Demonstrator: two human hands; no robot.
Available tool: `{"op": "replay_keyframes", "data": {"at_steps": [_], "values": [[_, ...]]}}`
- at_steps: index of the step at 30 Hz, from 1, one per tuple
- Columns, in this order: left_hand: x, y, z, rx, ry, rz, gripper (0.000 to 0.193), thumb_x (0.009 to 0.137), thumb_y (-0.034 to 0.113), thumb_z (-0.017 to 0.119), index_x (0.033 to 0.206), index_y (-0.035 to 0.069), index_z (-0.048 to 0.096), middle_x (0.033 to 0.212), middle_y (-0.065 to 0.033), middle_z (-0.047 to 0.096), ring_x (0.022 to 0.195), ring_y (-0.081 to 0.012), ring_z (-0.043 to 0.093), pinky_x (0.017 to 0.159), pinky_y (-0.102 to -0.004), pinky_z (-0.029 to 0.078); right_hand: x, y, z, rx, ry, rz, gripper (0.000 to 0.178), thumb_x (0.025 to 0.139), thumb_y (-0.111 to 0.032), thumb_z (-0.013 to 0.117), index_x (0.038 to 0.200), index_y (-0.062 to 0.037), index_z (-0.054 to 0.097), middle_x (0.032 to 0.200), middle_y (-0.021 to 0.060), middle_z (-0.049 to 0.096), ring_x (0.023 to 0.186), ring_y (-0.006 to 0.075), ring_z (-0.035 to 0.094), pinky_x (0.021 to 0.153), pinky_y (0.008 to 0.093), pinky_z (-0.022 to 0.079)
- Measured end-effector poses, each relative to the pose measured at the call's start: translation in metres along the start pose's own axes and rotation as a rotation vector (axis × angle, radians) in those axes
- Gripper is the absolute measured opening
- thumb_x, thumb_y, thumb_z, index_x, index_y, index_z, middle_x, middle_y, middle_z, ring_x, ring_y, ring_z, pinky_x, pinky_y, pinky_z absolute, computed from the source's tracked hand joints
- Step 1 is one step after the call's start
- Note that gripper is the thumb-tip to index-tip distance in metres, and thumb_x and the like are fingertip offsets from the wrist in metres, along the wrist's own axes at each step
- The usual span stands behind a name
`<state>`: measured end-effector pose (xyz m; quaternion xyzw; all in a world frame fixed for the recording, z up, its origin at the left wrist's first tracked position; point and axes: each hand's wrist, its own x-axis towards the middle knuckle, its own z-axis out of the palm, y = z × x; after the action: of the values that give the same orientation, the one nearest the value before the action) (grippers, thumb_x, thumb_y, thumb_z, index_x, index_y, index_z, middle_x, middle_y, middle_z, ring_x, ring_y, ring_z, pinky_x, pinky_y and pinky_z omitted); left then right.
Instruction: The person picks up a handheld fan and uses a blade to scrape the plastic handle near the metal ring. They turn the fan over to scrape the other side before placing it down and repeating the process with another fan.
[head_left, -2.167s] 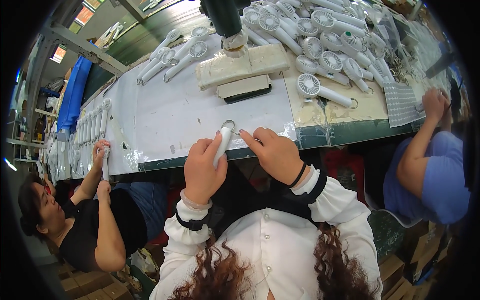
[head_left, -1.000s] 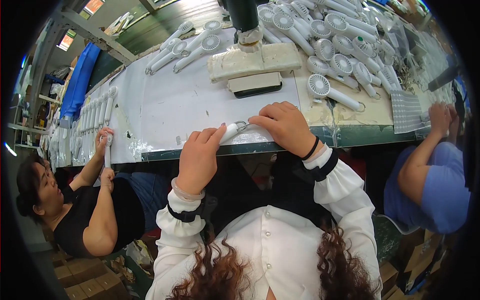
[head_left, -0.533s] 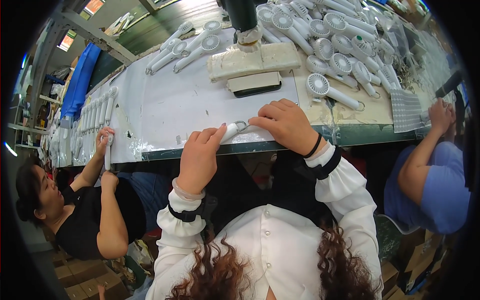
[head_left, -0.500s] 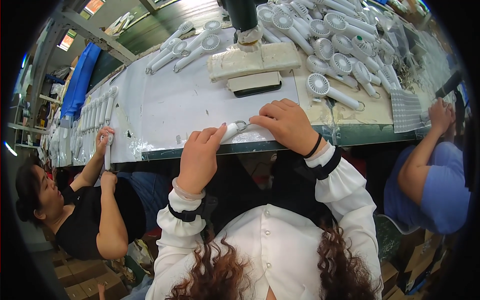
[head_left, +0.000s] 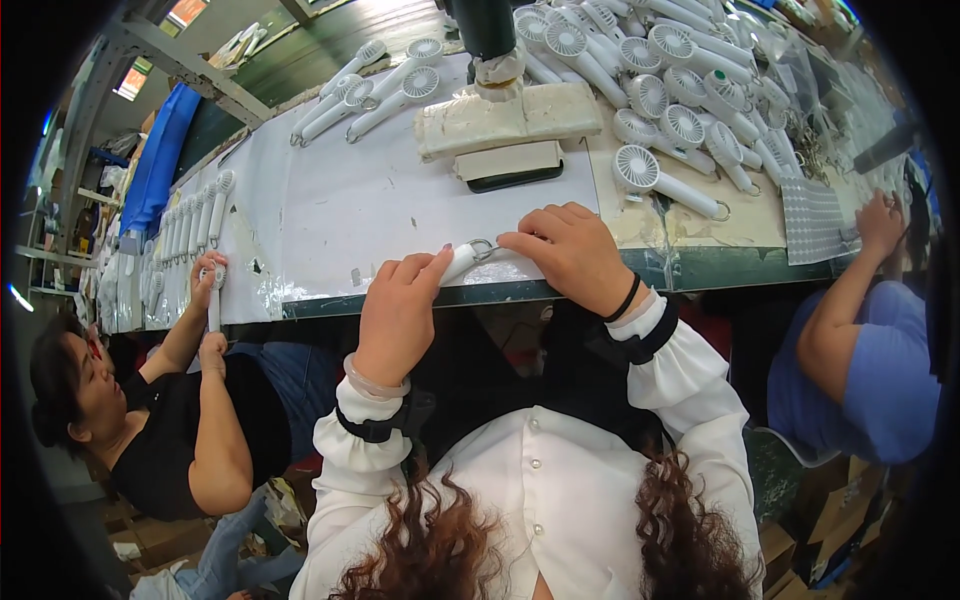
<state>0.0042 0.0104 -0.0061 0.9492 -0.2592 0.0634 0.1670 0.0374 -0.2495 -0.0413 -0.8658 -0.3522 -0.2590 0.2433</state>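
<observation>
My left hand is wrapped round a white handheld fan, near the table's front edge. Only the end of its handle shows; the fan head is hidden under my fingers and palm. A metal ring clip sticks out from that end toward the right. My right hand pinches the clip's far end between thumb and fingertips. Both hands rest close to the white sheet on the table.
A padded block on a dark post stands ahead of my hands. White fans lie heaped at the back right, with one fan nearer. Several more lie back left. Co-workers sit left and right.
My hands and the fan have hardly moved; my right forearm has shifted slightly left. The right co-worker's hand has changed position, and a person's legs appear at the lower left.
</observation>
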Motion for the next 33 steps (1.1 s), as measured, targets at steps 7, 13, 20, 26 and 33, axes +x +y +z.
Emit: {"op": "replay_keyframes", "data": {"at_steps": [7,13,20,26,33], "values": [[0.001,0.001,-0.001,0.003,0.024,0.021,0.052,0.08,-0.007,0.062,0.13,0.008,0.063,0.112,-0.0097,0.066,0.095,-0.0312,0.059,0.084,-0.0393,0.051,0.0,-0.001,0.001,-0.014,0.011,-0.016,0.031,0.078,-0.007,0.067,0.106,-0.0173,0.072,0.091,0.0,0.063,0.083,0.0197,0.062,0.072,0.0333,0.047],[0.0,0.004,-0.003,0.005,-0.007,-0.004,0.053,0.083,-0.007,0.063,0.133,0.008,0.061,0.115,-0.0101,0.065,0.097,-0.0315,0.059,0.087,-0.039,0.051,0.008,-0.009,-0.027,-0.095,-0.058,-0.013,0.033,0.079,-0.008,0.067,0.11,-0.0163,0.069,0.091,0.0013,0.063,0.08,0.0213,0.061,0.07,0.0339,0.047],[-0.009,0.011,0.005,-0.044,0.041,-0.05,0.05,0.085,-0.002,0.063,0.134,0.005,0.058,0.114,-0.0137,0.064,0.098,-0.0326,0.06,0.086,-0.039,0.051,-0.012,-0.032,-0.035,0.154,-0.16,0.38,0.024,0.093,-0.006,0.061,0.116,-0.0096,0.065,0.088,0.0052,0.062,0.068,0.0186,0.063,0.061,0.031,0.05],[-0.017,0.004,0.007,-0.35,0.043,-0.22,0.048,0.09,0.003,0.064,0.137,0.003,0.056,0.112,-0.0131,0.063,0.097,-0.0242,0.062,0.081,-0.0309,0.052,-0.05,-0.086,-0.02,1.358,-0.142,1.081,0.02,0.105,-0.009,0.051,0.12,-0.0015,0.061,0.088,0.0036,0.062,0.072,0.0096,0.064,0.065,0.0252,0.056],[-0.016,0.012,0.01,-0.598,0.072,-0.362,0.045,0.09,0.004,0.064,0.135,0.001,0.055,0.113,-0.0142,0.063,0.099,-0.0259,0.064,0.088,-0.0345,0.051,-0.103,-0.077,-0.002,1.403,-0.372,1.248,0.02,0.104,-0.01,0.054,0.119,-0.0001,0.061,0.09,0.0021,0.062,0.073,0.0081,0.062,0.066,0.024,0.056]]}}
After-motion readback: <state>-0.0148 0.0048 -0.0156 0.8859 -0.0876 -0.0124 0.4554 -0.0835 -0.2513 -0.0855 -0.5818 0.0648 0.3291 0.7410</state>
